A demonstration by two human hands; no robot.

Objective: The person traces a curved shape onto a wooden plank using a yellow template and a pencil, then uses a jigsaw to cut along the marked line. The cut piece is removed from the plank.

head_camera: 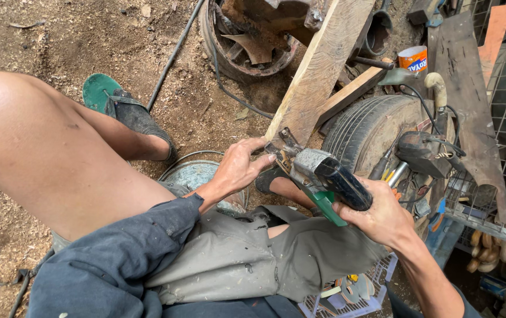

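The right hand (382,218) is wrapped tight round the black handle of a grey metal power tool with a green guard (323,176); the left hand (238,168) has fingers spread, tips touching its front end against the pale slanting wooden plank (317,70). The plank looks uncut, beside a worn black tyre (365,126)

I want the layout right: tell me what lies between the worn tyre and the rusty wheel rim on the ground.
In the head view, a pale wooden plank slants between the tyre and the rusty rim.
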